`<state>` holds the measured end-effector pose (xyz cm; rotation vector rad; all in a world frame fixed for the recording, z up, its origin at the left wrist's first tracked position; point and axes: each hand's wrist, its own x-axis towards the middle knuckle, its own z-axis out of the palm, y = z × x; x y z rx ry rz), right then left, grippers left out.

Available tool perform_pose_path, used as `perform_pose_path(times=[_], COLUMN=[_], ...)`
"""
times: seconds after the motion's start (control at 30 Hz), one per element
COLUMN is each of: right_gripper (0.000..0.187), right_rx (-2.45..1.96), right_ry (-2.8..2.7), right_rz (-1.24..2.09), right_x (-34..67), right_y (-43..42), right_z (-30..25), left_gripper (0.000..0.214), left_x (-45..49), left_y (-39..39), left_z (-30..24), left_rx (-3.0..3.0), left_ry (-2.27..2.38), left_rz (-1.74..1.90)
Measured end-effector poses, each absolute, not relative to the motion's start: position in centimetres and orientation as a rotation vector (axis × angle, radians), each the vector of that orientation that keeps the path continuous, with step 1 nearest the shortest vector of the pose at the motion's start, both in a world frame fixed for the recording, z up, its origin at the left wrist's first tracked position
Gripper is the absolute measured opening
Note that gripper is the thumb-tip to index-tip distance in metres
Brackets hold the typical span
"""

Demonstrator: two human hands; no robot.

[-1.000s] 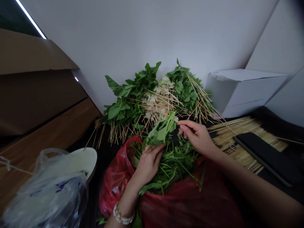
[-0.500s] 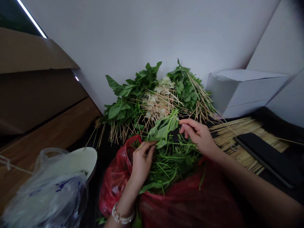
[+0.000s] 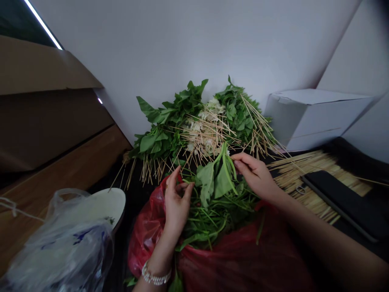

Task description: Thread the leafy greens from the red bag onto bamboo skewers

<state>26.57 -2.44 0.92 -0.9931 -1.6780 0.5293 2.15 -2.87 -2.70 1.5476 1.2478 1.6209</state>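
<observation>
The left hand (image 3: 177,209) stands open and the right hand (image 3: 255,176) curls beside leafy green stems (image 3: 212,211) in a red plastic bag (image 3: 146,239).

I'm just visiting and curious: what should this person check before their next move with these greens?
Left hand open, fingers spread above the greens: ok.
Right hand holding a stem between its fingertips: cannot tell.
Greens heaped in the mouth of the red plastic bag: ok.
Pile of leaves and wooden sticks apart from both hands: ok.
Loose wooden sticks lying to the right, within view: ok.
</observation>
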Motion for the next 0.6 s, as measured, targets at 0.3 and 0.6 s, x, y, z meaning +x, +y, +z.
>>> perform_pose_path(times=[0.3, 0.6], right_gripper=[0.023, 0.029], right_rx=[-0.953, -0.983], right_ry=[-2.002, -2.189], right_rz=[0.524, 0.334], right_x=[26.1, 25.6], right_y=[-2.8, -2.8], right_z=[1.3, 0.0], left_gripper=[0.026, 0.042], left_x=[2.0, 2.2], left_y=[-2.5, -3.0], left_z=[-2.0, -1.3], left_rx=[0.839, 0.749], left_ry=[0.903, 0.914], left_rz=[1.48, 1.38])
